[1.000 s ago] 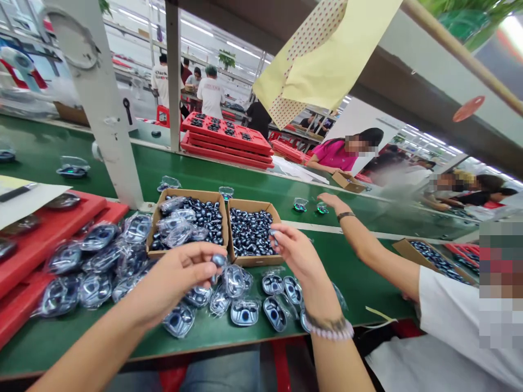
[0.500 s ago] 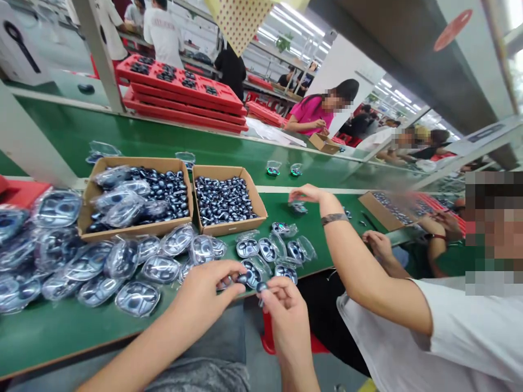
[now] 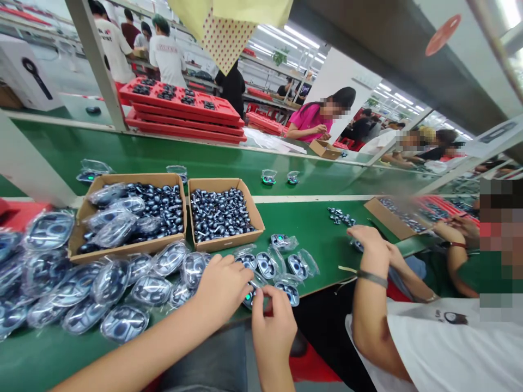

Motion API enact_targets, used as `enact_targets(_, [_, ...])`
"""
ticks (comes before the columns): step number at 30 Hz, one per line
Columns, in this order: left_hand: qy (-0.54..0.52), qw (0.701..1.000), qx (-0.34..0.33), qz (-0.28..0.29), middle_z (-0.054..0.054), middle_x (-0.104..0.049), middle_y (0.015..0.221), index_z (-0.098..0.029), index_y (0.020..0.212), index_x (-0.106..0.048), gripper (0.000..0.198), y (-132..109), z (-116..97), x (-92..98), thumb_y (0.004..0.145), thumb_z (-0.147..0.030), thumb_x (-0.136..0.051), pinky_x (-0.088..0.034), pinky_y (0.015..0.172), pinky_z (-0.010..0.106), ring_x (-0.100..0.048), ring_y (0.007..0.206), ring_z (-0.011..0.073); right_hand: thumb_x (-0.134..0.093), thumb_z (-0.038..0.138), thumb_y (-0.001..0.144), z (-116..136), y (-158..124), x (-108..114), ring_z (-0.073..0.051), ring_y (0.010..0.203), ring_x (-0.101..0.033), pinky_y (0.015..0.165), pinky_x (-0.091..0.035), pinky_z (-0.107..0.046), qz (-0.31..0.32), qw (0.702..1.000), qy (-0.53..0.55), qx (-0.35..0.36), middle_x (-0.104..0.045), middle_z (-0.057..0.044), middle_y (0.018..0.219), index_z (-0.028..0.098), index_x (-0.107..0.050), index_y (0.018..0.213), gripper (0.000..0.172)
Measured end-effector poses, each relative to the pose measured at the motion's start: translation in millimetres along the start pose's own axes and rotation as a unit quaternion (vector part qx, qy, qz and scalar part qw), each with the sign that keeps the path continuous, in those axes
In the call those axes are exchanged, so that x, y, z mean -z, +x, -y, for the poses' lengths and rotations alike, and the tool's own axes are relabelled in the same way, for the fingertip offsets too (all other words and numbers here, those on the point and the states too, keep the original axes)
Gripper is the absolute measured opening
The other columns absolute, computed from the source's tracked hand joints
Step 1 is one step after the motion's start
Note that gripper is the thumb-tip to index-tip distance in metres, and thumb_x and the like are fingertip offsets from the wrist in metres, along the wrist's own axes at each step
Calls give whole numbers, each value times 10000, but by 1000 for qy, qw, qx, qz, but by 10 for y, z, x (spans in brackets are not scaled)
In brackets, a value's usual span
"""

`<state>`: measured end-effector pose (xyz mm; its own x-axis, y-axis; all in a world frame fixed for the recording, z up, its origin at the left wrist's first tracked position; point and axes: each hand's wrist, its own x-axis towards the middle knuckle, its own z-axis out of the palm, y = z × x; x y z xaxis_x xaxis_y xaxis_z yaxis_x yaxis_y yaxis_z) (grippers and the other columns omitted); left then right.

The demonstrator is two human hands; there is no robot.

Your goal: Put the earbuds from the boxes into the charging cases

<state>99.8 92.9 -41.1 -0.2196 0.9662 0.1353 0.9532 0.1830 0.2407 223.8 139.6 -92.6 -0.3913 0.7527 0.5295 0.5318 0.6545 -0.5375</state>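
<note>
My left hand, fingers curled and closed, reaches over an earbud charging case with a small green light at the table's front edge. From the right, my right hand touches the same case with thumb and forefinger pinched near its rim. What the fingertips of either hand hold is hidden. Just behind lie several open dark-blue cases in clear film, among them one case and another case. A cardboard box of loose earbuds stands behind my left hand.
Film-wrapped cases are heaped at left, beside a second cardboard box of earbuds and wrapped cases. Red trays are stacked on the rear ledge. A co-worker's hand is at the table on the right, near several loose earbuds.
Both my hands, each with an earbud at the fingertips before, have come together at the case, where a green light now shows. The co-worker's arm has moved right and lower.
</note>
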Motion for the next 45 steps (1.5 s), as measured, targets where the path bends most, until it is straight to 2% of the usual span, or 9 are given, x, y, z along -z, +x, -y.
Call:
enact_targets(4, [45, 990, 118, -61, 27, -663, 869, -211, 916, -613, 253, 87, 622, 433, 840, -270, -379, -414, 681, 287, -585, 785, 181, -407, 204, 818, 250, 646, 4, -147, 688, -556, 637, -421, -241, 68, 995, 19, 76, -617, -44, 763, 165, -564, 839, 163])
enact_targets(7, [158, 966, 202, 31, 84, -635, 991, -172, 1029, -581, 311, 253, 1296, 639, 827, -235, -354, -424, 757, 326, -584, 885, 231, -354, 160, 839, 510, 1202, -294, -169, 866, -561, 763, -404, -271, 260, 953, -66, 140, -631, -69, 932, 160, -568, 973, 252])
enact_targets(11, [172, 960, 202, 87, 145, -576, 1115, -144, 1125, -541, 408, 394, 1902, 610, 723, -207, -509, -419, 808, 323, -577, 937, 261, -485, 167, 789, 766, 1592, -924, -170, 891, -575, 776, -410, -260, 360, 910, -72, 194, -652, -59, 923, 176, -634, 868, 169])
enact_targets(17, [153, 963, 206, 81, 95, -656, 985, -224, 1044, -598, 345, 335, 2109, 554, 750, -192, -421, -434, 777, 323, -592, 918, 246, -494, 313, 839, 922, 1582, -1583, -161, 892, -567, 784, -452, -370, 407, 891, -74, 190, -596, -46, 983, 138, -570, 957, 224])
enact_targets(24, [83, 977, 197, 21, 39, -657, 1007, -220, 1033, -600, 349, 239, 2247, 666, 734, -312, -445, -406, 814, 272, -584, 923, 209, -497, 327, 837, 977, 1652, -1680, -130, 785, -580, 719, -473, -327, 404, 901, -62, 144, -605, -27, 897, 133, -575, 899, 218])
enact_targets(29, [32, 984, 175, -9, 26, -677, 868, -172, 972, -613, 333, 201, 2211, 778, 751, -318, -410, -419, 720, 218, -602, 795, 168, -539, 262, 772, 1041, 1689, -1277, -125, 714, -576, 674, -420, -243, 322, 940, -27, 108, -636, -13, 716, 148, -613, 697, 155])
enact_targets(33, [12, 989, 142, -42, 26, -648, 848, -155, 882, -618, 319, 118, 1961, 924, 772, -336, -380, -408, 703, 217, -572, 775, 156, -494, 282, 764, 961, 1617, -512, -110, 670, -558, 629, -387, -207, 250, 965, 9, 77, -636, 4, 714, 171, -612, 746, 163])
enact_targets(38, [-77, 982, 87, -151, 14, -612, 734, -150, 771, -619, 259, -66, 1337, 950, 750, -340, -444, -407, 623, 215, -527, 648, 121, -511, 369, 727, 431, 1113, 441, -113, 517, -492, 517, -370, -221, 110, 990, 74, -52, -568, 11, 581, 174, -576, 690, 209])
enact_targets(45, [-233, 968, 31, -92, -18, -651, 742, -197, 751, -632, 99, -38, 447, 488, 736, -261, -557, -421, 646, 233, -568, 693, 123, -489, 397, 728, -182, 334, 500, -124, 489, -468, 504, -372, -233, 146, 983, -1, -107, -530, 9, 551, 188, -535, 628, 235])
